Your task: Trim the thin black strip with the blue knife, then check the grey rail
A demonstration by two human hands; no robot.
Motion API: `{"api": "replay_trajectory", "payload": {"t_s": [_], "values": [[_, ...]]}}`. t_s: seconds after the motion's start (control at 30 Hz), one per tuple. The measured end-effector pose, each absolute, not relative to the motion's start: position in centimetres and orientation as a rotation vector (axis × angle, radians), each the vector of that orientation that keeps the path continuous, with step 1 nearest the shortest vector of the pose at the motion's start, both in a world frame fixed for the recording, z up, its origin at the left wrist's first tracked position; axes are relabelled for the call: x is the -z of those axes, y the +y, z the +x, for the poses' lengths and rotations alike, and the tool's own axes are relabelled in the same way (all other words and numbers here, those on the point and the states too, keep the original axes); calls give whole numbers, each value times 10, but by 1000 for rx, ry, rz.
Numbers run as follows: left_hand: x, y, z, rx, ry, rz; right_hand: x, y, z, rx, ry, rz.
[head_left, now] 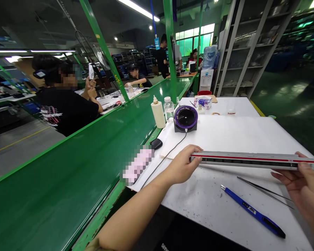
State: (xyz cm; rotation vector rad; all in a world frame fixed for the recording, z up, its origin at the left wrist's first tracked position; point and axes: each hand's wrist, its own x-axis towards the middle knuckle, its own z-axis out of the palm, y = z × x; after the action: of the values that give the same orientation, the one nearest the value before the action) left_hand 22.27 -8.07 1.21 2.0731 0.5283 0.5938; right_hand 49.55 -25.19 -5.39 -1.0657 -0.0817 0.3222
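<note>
Pinching the bar (251, 160) by its ends, left hand (183, 164) and right hand (307, 183) closed on it, we presumably balance its length.

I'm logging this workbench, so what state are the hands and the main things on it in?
Long striped piece: held at both ends, roughly level.
Left hand: closed on one end.
Right hand: gripping the other end.
Tweezers: lying down, arms spread.
Blue pen-like tool: lying down.
Squeeze bottle: standing.
Clear bottle: standing, capped.
Purple-rimmed device: wired; running or not, cannot tell.
</note>
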Motion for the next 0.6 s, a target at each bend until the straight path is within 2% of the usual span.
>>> {"api": "replay_trajectory", "payload": {"t_s": [0.2, 0.6], "values": [[-16, -102, 222, -789, 566, 2068, 49, -250, 489, -388, -219, -1068], [-24, -104, 229, -801, 507, 2026, 40, -263, 487, -438, -237, -935]]}}
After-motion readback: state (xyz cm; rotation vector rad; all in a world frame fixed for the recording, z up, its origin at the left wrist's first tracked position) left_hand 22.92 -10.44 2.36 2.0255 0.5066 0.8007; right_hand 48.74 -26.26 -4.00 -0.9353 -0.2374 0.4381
